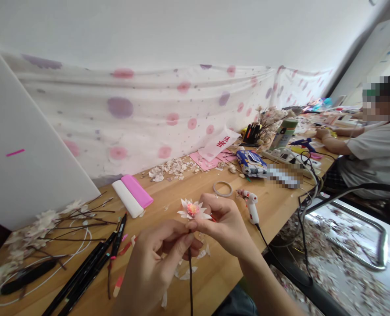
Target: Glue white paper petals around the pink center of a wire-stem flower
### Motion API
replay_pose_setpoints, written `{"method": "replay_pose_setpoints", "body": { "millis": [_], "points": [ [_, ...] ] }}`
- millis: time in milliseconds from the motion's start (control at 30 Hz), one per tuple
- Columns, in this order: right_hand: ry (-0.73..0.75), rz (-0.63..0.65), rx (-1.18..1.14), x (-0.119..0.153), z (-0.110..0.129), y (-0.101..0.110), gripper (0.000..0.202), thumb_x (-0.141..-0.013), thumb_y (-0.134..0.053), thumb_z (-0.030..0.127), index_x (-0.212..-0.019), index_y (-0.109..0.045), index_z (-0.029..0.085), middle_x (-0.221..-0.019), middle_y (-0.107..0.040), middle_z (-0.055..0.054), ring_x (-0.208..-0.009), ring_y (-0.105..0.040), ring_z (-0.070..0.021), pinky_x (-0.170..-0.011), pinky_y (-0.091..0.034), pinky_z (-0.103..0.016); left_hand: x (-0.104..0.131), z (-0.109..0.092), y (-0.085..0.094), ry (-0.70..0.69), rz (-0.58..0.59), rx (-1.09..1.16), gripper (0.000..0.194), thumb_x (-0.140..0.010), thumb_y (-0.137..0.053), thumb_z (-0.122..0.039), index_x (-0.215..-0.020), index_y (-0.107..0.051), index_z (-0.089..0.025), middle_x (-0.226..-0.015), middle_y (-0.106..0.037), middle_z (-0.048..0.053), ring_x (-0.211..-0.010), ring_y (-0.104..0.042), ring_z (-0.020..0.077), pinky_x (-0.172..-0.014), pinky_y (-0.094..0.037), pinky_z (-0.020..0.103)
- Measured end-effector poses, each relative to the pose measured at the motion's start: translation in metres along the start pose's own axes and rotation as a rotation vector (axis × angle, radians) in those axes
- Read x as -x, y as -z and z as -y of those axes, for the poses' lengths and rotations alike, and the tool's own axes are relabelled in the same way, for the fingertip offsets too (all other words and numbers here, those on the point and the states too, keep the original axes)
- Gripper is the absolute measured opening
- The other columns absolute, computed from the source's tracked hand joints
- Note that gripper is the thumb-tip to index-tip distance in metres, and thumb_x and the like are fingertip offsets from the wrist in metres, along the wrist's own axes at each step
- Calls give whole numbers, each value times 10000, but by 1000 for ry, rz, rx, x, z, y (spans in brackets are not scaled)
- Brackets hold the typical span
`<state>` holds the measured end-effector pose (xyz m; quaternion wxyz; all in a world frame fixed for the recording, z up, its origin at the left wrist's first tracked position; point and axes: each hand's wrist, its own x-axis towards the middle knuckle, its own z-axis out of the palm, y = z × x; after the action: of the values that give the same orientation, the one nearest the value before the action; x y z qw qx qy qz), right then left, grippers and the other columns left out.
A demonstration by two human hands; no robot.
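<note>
An artificial flower (192, 209) with white pointed petals and a pink-yellow centre stands upright between my hands, over the near part of the table. Its thin dark stem (191, 281) runs down toward the bottom edge of the view. My left hand (162, 252) is closed, thumb and fingertips pinching the stem just below the bloom. My right hand (226, 224) is closed too, its thumb and fingers gripping the flower at its base and right-hand petals. The exact contact under the right fingers is hidden. Loose petal scraps (186, 273) lie beneath the hands.
Finished-looking flowers on stems (50, 224) and black marker pens (86, 263) lie left. Behind are crepe paper rolls (137, 191) and a petal heap (173, 167). Right are a tape ring (223, 188), a corded glue gun (251, 206) and a power strip (282, 154). A co-worker (375, 149) sits far right.
</note>
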<state>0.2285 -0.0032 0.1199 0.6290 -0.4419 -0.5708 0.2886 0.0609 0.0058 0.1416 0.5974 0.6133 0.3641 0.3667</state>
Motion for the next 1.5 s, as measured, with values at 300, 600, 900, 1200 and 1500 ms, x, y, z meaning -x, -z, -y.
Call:
{"method": "replay_pose_setpoints", "body": {
  "millis": [300,600,900,1200,1500],
  "points": [
    [-149,60,-109,0,-3,2,527,-664,-907,512,-505,-522,188,-543,-468,52,-548,-425,-97,-514,-323,-247,-2,-3,5,155,163,190,213,-804,-808,-385,-829,-768,-177,-663,-774,25,-590,-708,147,-571,-565,199],
    [-140,72,-116,3,-4,5,633,-580,-922,605,-473,-457,190,-524,-417,65,-540,-366,-88,-506,-273,-250,-6,9,12,199,412,388,175,-853,-798,-364,-868,-771,-192,-679,-803,28,-570,-737,126,-551,-570,161],
    [-116,65,-126,0,1,2,636,-598,-913,604,-468,-448,190,-511,-404,71,-520,-347,-80,-492,-268,-243,-15,12,10,286,528,615,132,-830,-830,-325,-827,-792,-199,-632,-789,2,-497,-724,105,-467,-559,119],
    [-190,77,-231,-3,0,0,657,-519,-933,621,-464,-438,192,-500,-403,78,-511,-348,-75,-481,-280,-223,-17,15,12,329,592,674,144,-851,-804,-320,-855,-779,-178,-600,-718,-5,-445,-645,68,-448,-504,108],
    [-189,154,-231,-6,-8,4,649,-573,-885,669,-452,-469,187,-509,-402,69,-510,-341,-74,-485,-278,-232,-22,26,15,364,641,770,144,-874,-770,-302,-881,-752,-159,-554,-604,-35,-376,-537,38,-362,-396,89]
  ]
}}
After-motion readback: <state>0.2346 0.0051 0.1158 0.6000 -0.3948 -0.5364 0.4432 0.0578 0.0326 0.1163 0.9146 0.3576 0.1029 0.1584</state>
